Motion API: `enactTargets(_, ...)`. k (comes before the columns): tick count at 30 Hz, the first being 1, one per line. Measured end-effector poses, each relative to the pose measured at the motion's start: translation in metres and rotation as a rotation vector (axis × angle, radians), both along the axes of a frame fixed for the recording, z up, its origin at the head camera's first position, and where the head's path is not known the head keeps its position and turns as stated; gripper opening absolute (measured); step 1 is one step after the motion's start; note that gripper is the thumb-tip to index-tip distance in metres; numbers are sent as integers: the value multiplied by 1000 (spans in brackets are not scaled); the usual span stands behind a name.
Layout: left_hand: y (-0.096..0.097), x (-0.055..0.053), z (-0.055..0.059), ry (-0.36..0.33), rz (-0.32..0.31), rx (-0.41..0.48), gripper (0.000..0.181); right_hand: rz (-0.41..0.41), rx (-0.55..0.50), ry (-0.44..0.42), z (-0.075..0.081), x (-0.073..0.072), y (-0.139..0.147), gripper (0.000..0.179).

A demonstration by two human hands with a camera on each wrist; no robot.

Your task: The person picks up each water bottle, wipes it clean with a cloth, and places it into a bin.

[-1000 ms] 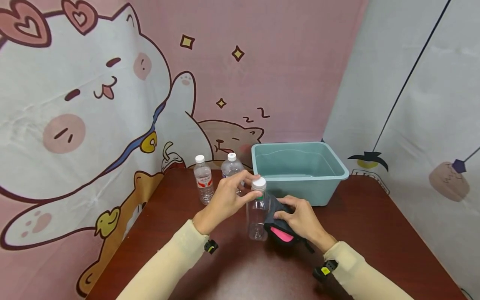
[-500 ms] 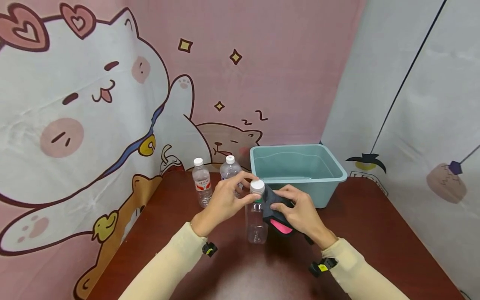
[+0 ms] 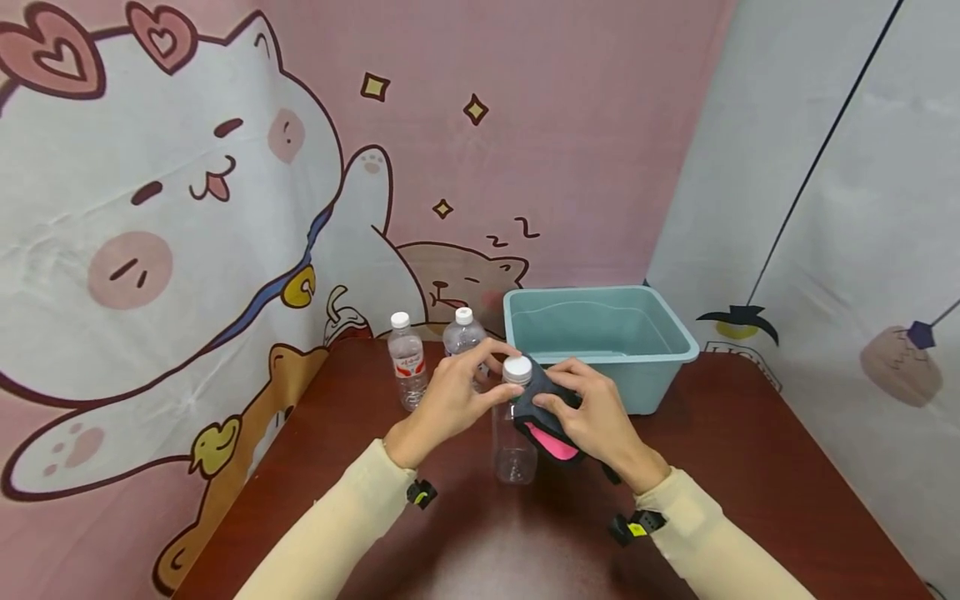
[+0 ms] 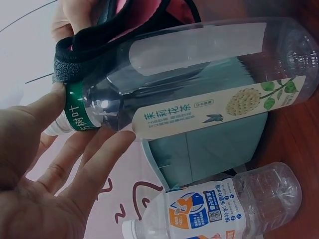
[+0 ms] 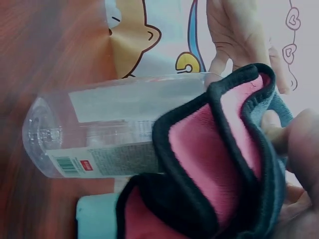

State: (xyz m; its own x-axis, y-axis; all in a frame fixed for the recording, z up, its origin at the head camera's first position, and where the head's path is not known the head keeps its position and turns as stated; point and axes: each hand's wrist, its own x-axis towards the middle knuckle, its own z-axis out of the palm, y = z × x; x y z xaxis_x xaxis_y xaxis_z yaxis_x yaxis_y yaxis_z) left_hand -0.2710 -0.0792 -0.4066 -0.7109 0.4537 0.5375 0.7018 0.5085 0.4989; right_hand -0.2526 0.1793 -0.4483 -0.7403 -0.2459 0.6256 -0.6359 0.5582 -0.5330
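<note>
A tall clear plastic bottle (image 3: 514, 458) with a white cap stands upright on the table. My left hand (image 3: 453, 400) holds it by the neck; in the left wrist view the thumb lies against the green band (image 4: 79, 107) below the cap. My right hand (image 3: 603, 417) grips a dark grey fabric wrap (image 3: 546, 400) with black edging and pink lining. The wrap rests against the bottle's upper right side. In the right wrist view its pink lining (image 5: 204, 154) faces the camera and covers the bottle's top.
Behind the hands stand a small bottle (image 3: 409, 367) with a red-and-white label and a wider clear bottle (image 3: 461, 335), both white-capped. A blue-green plastic bin (image 3: 615, 379) sits at the back of the dark red table (image 3: 750, 467), before a cartoon-printed backdrop.
My right hand has brought the fabric wrap left and slightly up, closer round the bottle's neck. My left hand keeps its hold, and the bottle stays in place.
</note>
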Motion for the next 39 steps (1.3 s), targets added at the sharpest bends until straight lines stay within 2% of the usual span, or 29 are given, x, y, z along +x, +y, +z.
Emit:
enactTargets(3, 0, 0, 1, -6, 6, -2, 52, 3, 42, 4, 2, -1, 0, 33)
enactTargets(8, -1, 0, 1, -30, 11, -2, 53, 11, 81, -77, 6, 1, 3, 31)
enactTargets(13, -1, 0, 0, -47, 17, -13, 54, 2, 96, -123, 0, 1, 8, 30)
enactTargets(21, -1, 2, 1, -53, 30, -23, 55, 12, 170, -179, -31, -2, 15, 30)
enactTargets(27, 0, 1, 0, -82, 12, -2, 54, 46, 235, -205, -54, -5, 18, 27)
enactTargets(32, 1, 1, 0, -93, 26, -14, 51, 47, 306, -223, -65, -7, 19, 30)
enactTargets(39, 3, 1, -2, -70, 34, -22, 49, 83, 406, -247, -76, -8, 19, 20)
